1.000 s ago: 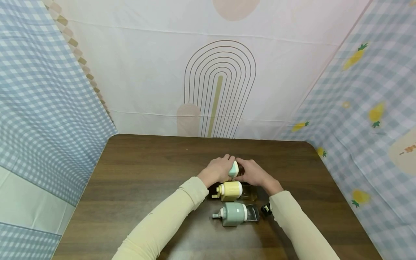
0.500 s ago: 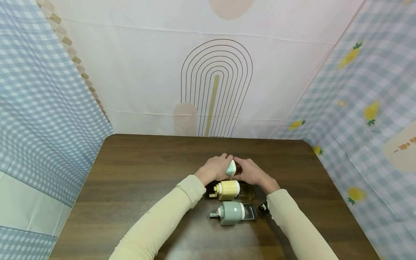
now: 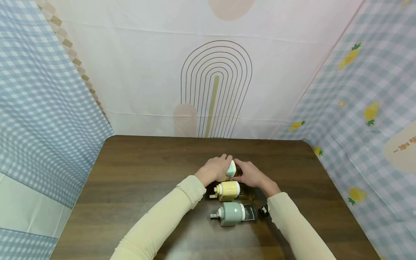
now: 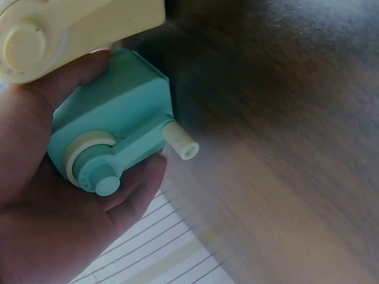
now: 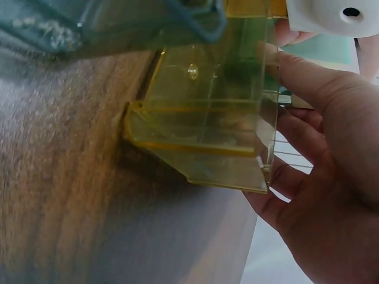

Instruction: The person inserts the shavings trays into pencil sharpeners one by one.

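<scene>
Hardly anything has moved since a second ago: on my head feed the whole scene has slid slightly left, while the left hand [image 3: 215, 168] and right hand [image 3: 252, 175] stay at the teal sharpener [image 3: 230, 170]. That sharpener is farthest in the row on the table [image 3: 146, 173], beyond the yellow sharpener [image 3: 229, 189] and the grey-green sharpener [image 3: 231, 213]. I take the step in hand to be work at the teal one's front end; the next move, I judge, calls for the left to keep its body steady while the right handles that front, without knocking the yellow neighbour. Switching to the left wrist, I get what the head view hides under the hand: the crank [image 4: 139, 135] at the rear, and the body pinched between thumb and fingers. Over on the right wrist, I see the yellow one's transparent drawer [image 5: 201, 127], only a dim amber patch from above, and its white face [image 5: 328, 15] with a dark hole. The right hand's fingers are bent behind that drawer; I cannot tell whether they actually pinch anything.
</scene>
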Motion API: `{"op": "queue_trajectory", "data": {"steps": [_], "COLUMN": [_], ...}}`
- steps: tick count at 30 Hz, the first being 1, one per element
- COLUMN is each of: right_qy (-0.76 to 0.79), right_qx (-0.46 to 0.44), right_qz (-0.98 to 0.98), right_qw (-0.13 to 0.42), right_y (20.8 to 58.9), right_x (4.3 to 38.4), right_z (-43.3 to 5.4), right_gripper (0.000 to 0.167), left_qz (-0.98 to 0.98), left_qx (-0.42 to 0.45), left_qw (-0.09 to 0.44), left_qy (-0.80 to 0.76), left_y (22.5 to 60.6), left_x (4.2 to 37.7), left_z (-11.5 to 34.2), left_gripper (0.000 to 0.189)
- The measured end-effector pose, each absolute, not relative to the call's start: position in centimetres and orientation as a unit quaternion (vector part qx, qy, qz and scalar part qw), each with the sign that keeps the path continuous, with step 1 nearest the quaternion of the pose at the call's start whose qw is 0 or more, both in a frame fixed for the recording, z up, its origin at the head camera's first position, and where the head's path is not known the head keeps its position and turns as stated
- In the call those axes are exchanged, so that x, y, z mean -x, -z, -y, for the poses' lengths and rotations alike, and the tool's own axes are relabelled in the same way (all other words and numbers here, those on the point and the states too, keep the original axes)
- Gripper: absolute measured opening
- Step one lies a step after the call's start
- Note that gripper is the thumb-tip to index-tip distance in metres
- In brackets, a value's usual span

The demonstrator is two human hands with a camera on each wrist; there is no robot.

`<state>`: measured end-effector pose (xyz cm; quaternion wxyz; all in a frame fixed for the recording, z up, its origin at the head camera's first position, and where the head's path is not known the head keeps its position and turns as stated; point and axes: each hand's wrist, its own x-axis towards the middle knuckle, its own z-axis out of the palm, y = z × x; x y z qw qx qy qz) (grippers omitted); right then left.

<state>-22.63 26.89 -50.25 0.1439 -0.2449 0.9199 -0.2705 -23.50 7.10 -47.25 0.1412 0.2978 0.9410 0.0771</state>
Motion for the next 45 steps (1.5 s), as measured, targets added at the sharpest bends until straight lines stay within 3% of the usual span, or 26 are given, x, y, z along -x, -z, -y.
{"op": "queue_trajectory", "data": {"steps": [7,16,23,36,41,45], "right_qy": [0.278,0.266,0.197,0.179,0.171,0.167], "right_qx": [0.235,0.247,0.251,0.240,0.248,0.251], "right_qz": [-0.919,-0.919,-0.940,-0.952,-0.950,-0.950], "right_qw": [0.149,0.154,0.119,-0.061,-0.083,-0.077], "right_y": [49.9,48.4,46.5,45.9,45.5,45.2], "right_x": [22.5,22.2,21.5,19.4,18.6,17.9], "right_z": [-26.7,-26.7,-27.2,-27.8,-28.0,-28.1], "right_gripper": [0.058,0.073,0.088,0.093,0.091,0.090], "left_qz": [-0.934,-0.924,-0.921,-0.924,-0.923,-0.917], "left_qx": [-0.297,-0.306,-0.305,-0.331,-0.334,-0.343], "left_qw": [0.167,0.173,0.165,0.024,-0.035,-0.045], "left_qy": [-0.110,-0.150,-0.180,-0.191,-0.186,-0.197], "left_y": [47.0,45.5,43.6,42.7,43.1,43.4], "left_x": [23.7,24.2,24.1,22.0,21.0,19.9], "left_z": [-6.8,-5.5,-3.5,-0.5,0.3,0.7], "left_gripper": [0.079,0.067,0.087,0.103,0.103,0.101]}}
